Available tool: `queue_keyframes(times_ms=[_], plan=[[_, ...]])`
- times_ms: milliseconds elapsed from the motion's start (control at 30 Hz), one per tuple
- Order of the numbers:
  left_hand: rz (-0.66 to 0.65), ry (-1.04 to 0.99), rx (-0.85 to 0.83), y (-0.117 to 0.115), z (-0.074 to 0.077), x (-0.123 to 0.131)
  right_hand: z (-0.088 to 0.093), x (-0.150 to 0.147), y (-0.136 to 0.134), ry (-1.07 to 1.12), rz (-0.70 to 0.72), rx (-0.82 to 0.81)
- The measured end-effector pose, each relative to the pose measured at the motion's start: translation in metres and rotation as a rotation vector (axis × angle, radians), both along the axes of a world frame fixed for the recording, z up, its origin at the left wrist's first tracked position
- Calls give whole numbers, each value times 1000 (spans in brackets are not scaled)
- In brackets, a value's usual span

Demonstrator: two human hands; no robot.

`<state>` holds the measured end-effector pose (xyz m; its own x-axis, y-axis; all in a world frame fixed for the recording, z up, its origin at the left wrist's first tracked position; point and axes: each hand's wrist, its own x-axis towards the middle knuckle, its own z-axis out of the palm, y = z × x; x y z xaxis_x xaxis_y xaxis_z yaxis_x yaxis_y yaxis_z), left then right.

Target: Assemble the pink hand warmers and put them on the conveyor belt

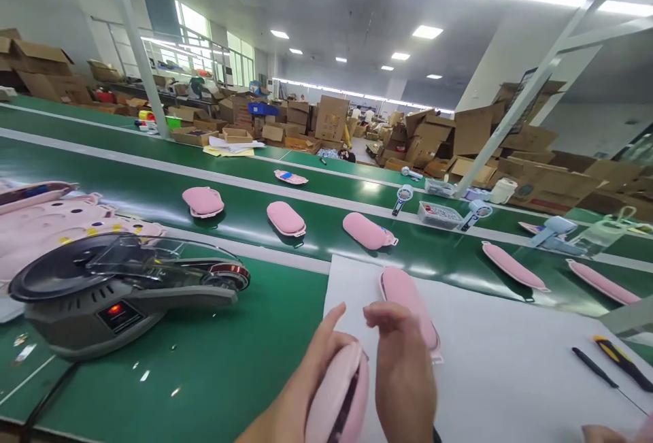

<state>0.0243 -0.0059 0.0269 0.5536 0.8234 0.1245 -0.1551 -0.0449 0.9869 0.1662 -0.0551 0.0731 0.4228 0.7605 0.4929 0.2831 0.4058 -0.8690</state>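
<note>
My left hand (320, 354) is wrapped round a pink oval case (337, 395), tilted up, with a dark gap running along its side between two shells. Just to the right of it my right hand (405, 371) is raised, its fingers bent over and the thumb side towards the case; it appears to hold nothing. Behind the right hand, another pink oval case (408, 297) lies on the white sheet (484, 361), partly covered by that hand.
Several pink cases, one a long pink case (367, 231), lie along the green belt (245, 225). A grey tape dispenser (127, 300) stands left. Pink trays (45, 232) lie behind it. Right are screwdrivers (594, 367), blue handheld fans (556, 232) and another person's hand (602, 434).
</note>
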Motion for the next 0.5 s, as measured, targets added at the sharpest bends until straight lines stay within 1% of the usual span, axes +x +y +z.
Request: queue_keyframes(times_ms=[67, 133, 167, 267, 300, 333, 367, 400, 467, 500], plan=[[-16, -48, -19, -3, 1, -1, 1, -28, 13, -6, 138, 58], [-42, -60, 11, -10, -2, -4, 2, -42, 18, 13, 268, 101], [-52, -68, 24, -14, -4, -5, 2, -46, 18, 42, 295, 109], [-78, -113, 71, -22, -11, -6, 0, -51, 15, 219, 229, 127], [-72, -123, 75, -23, -11, -5, 0, -52, 16, 290, 228, 97], [-66, -118, 65, -22, -8, -4, 0, -52, 19, 359, 235, 47], [-73, -103, 40, -19, -2, -3, -1, -52, 24, 420, 224, -10], [-50, -68, -1, -15, 6, -3, -1, -50, 29, 466, 190, -65], [-172, 55, -95, -6, 26, -7, -2, -42, 43, 521, 66, -130], [-183, 119, -57, -2, 36, -10, -3, -36, 49, 535, -10, -136]])
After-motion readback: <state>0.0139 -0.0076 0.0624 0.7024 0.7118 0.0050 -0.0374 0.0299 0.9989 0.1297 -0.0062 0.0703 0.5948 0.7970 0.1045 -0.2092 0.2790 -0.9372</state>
